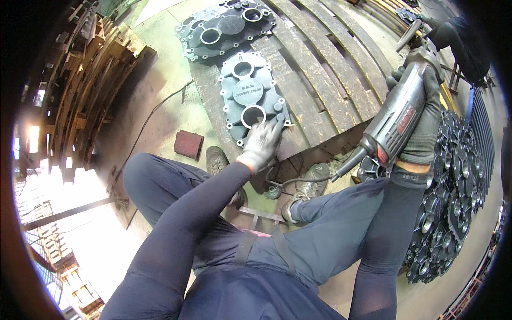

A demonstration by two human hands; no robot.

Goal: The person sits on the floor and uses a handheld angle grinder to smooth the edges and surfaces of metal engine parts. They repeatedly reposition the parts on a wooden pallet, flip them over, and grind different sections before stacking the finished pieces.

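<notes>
A grey metal cover casting point(248, 92) with two large round bores and bolt holes along its rim lies flat on the wooden pallet before me. My left hand point(262, 143), in a grey glove, grips its near end, fingers by the nearer bore. To the right, my right hand point(425, 114), in a dark glove, is closed round a power grinder point(397, 112) with a grey body. The grinder is raised beside the pallet, its head pointing away from me and its cord end toward my knee. Its working end is hard to make out.
More castings point(226, 29) lie at the pallet's far end, and many are stacked point(448, 197) at my right. A reddish-brown block point(188, 144) sits on the floor by my left shoe. Wooden pallets point(90, 90) stand at left; a cable point(154, 109) crosses the floor.
</notes>
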